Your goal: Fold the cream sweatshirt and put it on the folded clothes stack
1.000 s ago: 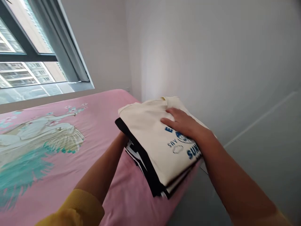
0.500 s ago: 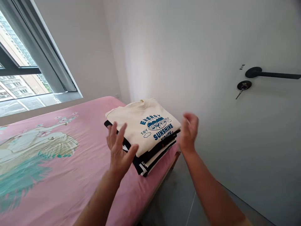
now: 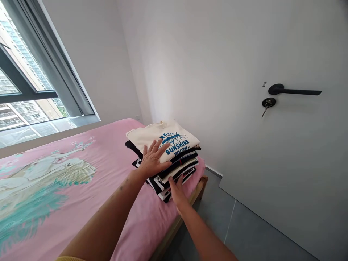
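Note:
A stack of folded clothes, black and pale layers (image 3: 187, 164), lies near the edge of the pink-covered bed. On top is a cream T-shirt (image 3: 146, 136) with blue "SUNSHINE YOUTH" lettering, part of it covered by my hand. My left hand (image 3: 154, 158) rests on the front left of this shirt, palm down with fingers spread. Against the near side of the stack is my right hand (image 3: 177, 190), its thumb and fingers apart and touching the lower layers. Some of its fingertips are hard to make out.
Pink bedding (image 3: 108, 195) with a white and teal print covers the bed. Its wooden frame (image 3: 199, 188) borders a grey tiled floor (image 3: 214, 210). A pale door with a black handle (image 3: 299, 91) and a key in its lock stands at right; a curtained window (image 3: 27, 94) is at left.
My left hand has come down onto the cream T-shirt. My right hand has moved from beside the stack, down and left, to its near side. The view has shifted slightly.

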Available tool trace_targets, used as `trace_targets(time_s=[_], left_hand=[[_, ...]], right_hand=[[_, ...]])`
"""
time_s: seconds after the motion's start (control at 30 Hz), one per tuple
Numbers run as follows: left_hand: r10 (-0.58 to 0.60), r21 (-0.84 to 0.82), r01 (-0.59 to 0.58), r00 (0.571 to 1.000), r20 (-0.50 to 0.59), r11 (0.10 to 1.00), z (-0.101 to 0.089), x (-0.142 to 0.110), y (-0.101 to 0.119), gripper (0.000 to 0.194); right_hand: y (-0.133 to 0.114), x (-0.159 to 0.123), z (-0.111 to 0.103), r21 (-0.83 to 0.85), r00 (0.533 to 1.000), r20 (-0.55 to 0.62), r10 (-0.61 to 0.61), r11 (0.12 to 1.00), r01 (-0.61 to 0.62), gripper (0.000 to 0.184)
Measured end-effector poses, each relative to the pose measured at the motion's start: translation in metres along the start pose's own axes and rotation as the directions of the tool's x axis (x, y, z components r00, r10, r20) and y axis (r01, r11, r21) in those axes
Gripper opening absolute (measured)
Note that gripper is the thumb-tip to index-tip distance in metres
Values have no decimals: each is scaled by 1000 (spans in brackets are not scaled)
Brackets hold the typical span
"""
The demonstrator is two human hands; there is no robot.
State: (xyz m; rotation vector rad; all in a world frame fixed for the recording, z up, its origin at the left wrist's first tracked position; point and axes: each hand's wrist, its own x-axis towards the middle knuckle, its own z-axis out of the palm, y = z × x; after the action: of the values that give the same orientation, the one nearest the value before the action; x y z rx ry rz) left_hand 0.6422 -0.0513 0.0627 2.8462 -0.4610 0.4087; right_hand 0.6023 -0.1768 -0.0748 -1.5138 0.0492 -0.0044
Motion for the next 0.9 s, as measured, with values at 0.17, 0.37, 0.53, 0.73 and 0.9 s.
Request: trace_targets(time_s=[0.17,0.37,0.53,0.73,0.9], left_hand=[[27,-6,-27,1000,14,1000,-2,-12,-2,78],[-33,-11,33,999,-10,999,-1,-19,-7,72],[-29,-15,29,999,34,999,-8,-25,-9,76],[-40,-6,41,997,63,999,-21,-39,8,79],[-195,-178,182,979,-62,967,2,-107,34,76]], right_hand=[[-2,-11,-1,32,999,-48,16,999,-15,92],[-13,4,31,-85,993,-105,57,994,-66,95],[7,-17,6,-75,995,-10,-96,993,95,88],[77,-103,1,-190,976,118,-184,960,204,51],[119,-172,11,-294,940,236,-245,904,309,33]])
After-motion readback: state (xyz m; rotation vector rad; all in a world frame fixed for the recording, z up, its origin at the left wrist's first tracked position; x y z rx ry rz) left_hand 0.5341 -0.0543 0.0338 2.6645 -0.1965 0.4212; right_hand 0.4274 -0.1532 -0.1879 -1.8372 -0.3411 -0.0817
